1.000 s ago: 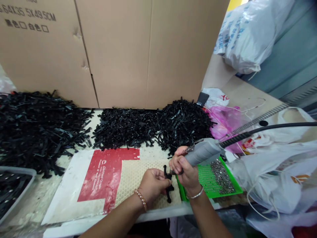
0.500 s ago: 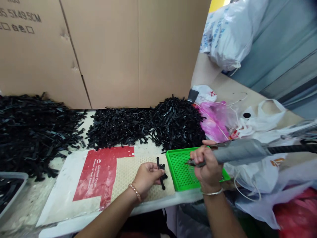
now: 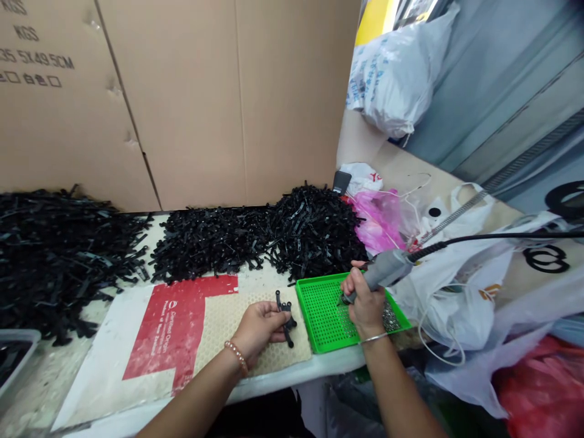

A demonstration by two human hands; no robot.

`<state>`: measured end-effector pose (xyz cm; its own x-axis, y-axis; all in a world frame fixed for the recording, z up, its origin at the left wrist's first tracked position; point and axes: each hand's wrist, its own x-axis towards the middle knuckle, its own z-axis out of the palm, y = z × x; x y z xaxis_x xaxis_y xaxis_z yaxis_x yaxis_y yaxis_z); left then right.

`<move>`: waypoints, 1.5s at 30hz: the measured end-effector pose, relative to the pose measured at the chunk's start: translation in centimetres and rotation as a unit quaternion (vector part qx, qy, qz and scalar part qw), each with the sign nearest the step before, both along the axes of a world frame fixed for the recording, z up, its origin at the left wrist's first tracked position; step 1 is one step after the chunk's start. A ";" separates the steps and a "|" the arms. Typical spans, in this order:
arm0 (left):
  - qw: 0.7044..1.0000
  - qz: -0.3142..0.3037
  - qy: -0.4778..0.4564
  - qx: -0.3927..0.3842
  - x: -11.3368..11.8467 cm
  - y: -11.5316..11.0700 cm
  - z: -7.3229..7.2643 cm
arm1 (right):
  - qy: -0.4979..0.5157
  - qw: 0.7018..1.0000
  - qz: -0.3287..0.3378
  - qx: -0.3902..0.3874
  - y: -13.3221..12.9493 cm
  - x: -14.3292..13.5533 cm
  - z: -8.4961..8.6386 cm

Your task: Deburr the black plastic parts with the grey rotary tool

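My left hand (image 3: 262, 328) pinches a small black plastic bracket (image 3: 287, 322) with a long arm and rounded ends, just above a cream honeycomb-textured mat (image 3: 228, 325). My right hand (image 3: 366, 304) is wrapped round a grey electric screwdriver (image 3: 385, 269). The driver's tip points down and left, over a green perforated tray (image 3: 317, 316); whether it touches the tray I cannot tell. Small metal screws (image 3: 390, 319) lie in the tray's right part, partly hidden behind my right hand.
Black plastic pieces form heaps at the left (image 3: 59, 255), in the middle (image 3: 210, 240) and at the right (image 3: 314, 231). A large cardboard box (image 3: 182, 103) stands behind them. Plastic bags (image 3: 465, 316) lie at the right, where the driver's black cord (image 3: 493, 237) runs. A clear tub (image 3: 22, 353) sits far left.
My right hand has tilted the screwdriver more steeply, its tip down toward the tray, uncovering screws. The left hand still holds the bracket. The whole view has shifted slightly.
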<state>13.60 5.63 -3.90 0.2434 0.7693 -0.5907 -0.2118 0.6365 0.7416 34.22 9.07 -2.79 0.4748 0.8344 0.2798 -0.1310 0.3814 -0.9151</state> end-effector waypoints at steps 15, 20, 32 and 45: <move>1.000 0.014 -0.003 -0.012 0.2 -0.1 0.6 | -0.026 1.000 0.018 0.003 0.0 0.2 -0.6; 1.000 0.022 -0.015 0.001 0.2 -0.1 0.3 | -0.019 1.000 0.011 -0.003 0.2 0.1 -0.7; 0.999 0.037 -0.021 0.008 0.4 0.1 -0.4 | 0.126 0.980 0.157 -0.002 -2.9 -5.9 4.5; 0.999 0.034 -0.037 0.009 0.3 0.0 -0.5 | 0.136 0.969 0.200 -0.047 -3.1 -9.0 3.0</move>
